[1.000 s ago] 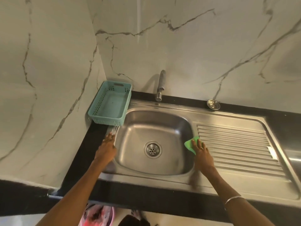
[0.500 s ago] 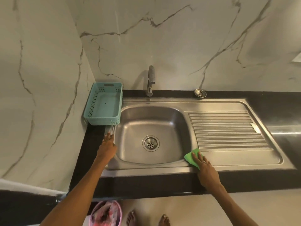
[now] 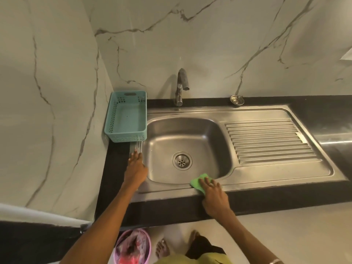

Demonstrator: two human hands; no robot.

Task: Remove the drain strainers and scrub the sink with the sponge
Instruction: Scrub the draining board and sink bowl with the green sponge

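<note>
One right hand [image 3: 213,195] presses sponge [image 3: 200,182] underneath.

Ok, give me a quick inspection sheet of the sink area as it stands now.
Surface: steel sink set in a black counter.
Job's things: green sponge on the basin's front rim; one strainer lying on the counter behind the sink; drain uncovered.
Clutter: teal basket at the left, holding nothing.
Hands: right hand presses the sponge with flat fingers; left hand rests flat on the left rim.
Cables: nothing seen.
Surroundings: tap, marble walls, pink bin on the floor.
</note>
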